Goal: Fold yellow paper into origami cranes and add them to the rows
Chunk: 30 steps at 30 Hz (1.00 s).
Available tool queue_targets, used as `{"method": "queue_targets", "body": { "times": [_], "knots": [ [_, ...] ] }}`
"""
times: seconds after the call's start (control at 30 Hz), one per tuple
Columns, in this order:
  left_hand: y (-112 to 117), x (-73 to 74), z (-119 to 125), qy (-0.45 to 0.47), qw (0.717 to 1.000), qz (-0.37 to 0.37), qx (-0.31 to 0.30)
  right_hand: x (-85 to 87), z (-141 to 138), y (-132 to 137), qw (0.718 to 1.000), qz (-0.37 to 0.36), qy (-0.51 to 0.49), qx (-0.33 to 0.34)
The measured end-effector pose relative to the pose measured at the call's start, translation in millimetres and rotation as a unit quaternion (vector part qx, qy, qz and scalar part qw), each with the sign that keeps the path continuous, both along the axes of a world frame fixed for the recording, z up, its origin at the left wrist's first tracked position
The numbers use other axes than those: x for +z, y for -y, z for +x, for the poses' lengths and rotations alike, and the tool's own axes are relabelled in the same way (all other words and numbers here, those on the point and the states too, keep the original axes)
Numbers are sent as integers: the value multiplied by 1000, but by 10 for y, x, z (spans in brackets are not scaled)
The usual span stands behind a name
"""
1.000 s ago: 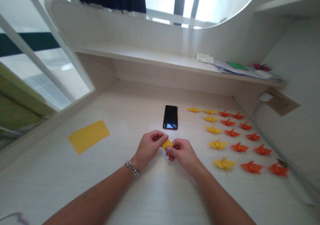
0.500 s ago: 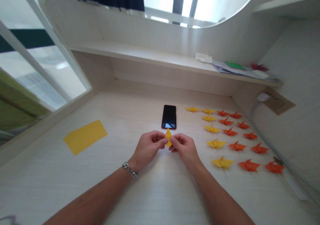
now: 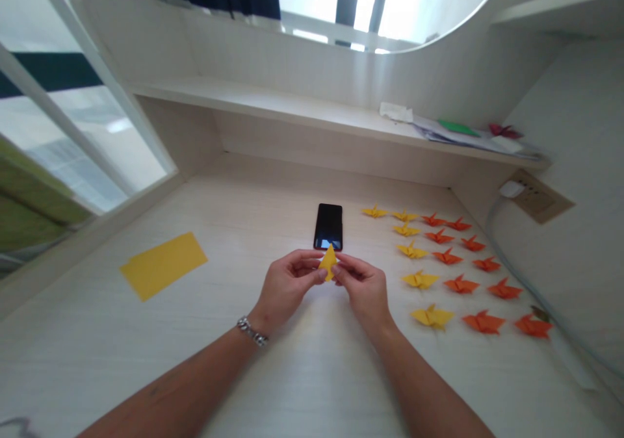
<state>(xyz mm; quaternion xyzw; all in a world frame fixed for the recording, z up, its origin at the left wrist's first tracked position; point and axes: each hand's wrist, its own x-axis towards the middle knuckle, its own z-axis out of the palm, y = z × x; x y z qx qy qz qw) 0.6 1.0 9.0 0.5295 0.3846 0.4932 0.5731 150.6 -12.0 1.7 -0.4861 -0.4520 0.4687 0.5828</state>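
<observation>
Left hand [image 3: 287,286] and right hand [image 3: 365,288] pinch a pointed yellow paper fold [image 3: 329,261] above the table [image 3: 273,386], seemingly part-finished. Yellow and orange folded-paper birds [image 3: 420,279] stand complete at right; flat yellow paper [image 3: 163,266] lies unfolded left.

Silver chain-link bracelet [image 3: 252,332] on bare left wrist [image 3: 262,319]
</observation>
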Motion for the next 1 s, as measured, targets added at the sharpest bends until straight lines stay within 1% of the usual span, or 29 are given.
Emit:
{"method": "queue_targets", "body": {
  "times": [0.13, 0.27, 0.33, 0.47, 0.57, 0.7, 0.87, 1.0],
  "knots": [
    [-13, -26, -8, -6, 1000, 6, 18, -3, -17, 9, 1000, 11, -14, -2],
    [-18, -21, -5, -26, 999, 2, 24, -7, -8, 11, 1000, 24, -11, -4],
    [-20, -10, -7, -40, 999, 1, 23, -5, 8, 9, 1000, 22, -6, 10],
    [-21, 15, -26, -77, 996, 41, 20, -8, 41, -3, 997, -24, -36, 67],
    [-15, 37, -40, -100, 993, 67, 12, -34, 53, -23, 996, -55, -42, 64],
    [-14, 38, -34, -83, 996, 30, 6, -80, 54, -45, 997, -44, -36, 55],
    [-40, -43, -3, -31, 999, -11, 5, -81, 33, -41, 997, -33, -38, 56],
    [-50, -86, 4, -18, 999, -25, 9, -69, 7, -31, 996, -48, -54, 52]
  ]
}}
